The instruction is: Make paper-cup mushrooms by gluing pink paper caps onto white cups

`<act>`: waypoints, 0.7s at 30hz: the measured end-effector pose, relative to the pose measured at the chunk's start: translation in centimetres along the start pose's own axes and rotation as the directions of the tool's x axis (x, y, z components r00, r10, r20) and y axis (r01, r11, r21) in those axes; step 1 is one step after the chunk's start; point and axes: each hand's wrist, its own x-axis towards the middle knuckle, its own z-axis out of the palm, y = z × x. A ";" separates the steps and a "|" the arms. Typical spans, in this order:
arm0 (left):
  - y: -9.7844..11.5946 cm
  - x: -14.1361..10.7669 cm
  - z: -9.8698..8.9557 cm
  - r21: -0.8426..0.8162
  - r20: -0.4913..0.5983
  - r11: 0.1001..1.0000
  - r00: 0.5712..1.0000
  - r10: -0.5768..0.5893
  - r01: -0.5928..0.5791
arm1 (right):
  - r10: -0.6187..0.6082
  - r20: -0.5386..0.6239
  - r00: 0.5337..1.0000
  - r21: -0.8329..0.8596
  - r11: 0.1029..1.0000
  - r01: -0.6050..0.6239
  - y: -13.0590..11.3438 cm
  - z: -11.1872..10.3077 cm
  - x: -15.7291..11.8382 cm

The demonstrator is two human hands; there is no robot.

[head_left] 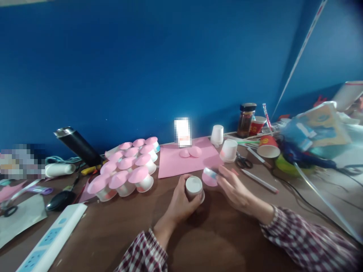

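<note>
My left hand point(183, 200) is wrapped round a white paper cup point(194, 184) that stands upside down, its base facing up. Just right of it, my right hand point(234, 189) grips a small white and blue tube, which looks like a glue stick point(210, 173) and is slightly blurred. Beneath that tube lies a pink paper disc point(209, 182). Behind my hands, two pink paper pieces point(195, 152) rest on a pink sheet point(172, 166). On the left, several upturned cups point(124, 187) wear pink paper cones point(119, 179).
Upturned white cups point(228, 151) stand right of the pink sheet, near scissors point(244, 161) and a white pen point(261, 181). Farther right are a red cup point(268, 146), a glass jar point(246, 120) and a cable point(309, 204). A power strip point(53, 238) and black bottle point(79, 145) are left.
</note>
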 end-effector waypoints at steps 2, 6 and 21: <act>0.1 0.0 0.0 0.001 0.000 1.000 1.000 0.011 -0.011 | 0.028 0.050 0.998 0.106 0.994 -0.033 -0.6 0.1 -0.4; 0.0 0.0 0.2 -0.002 0.030 1.000 0.999 -0.031 0.031 | 0.022 0.116 0.993 0.210 0.977 -0.046 0.1 0.5 -0.3; 0.0 0.2 0.3 0.004 0.024 0.999 0.999 -0.047 0.047 | 0.158 0.076 0.985 0.487 0.856 -0.175 0.5 0.3 0.5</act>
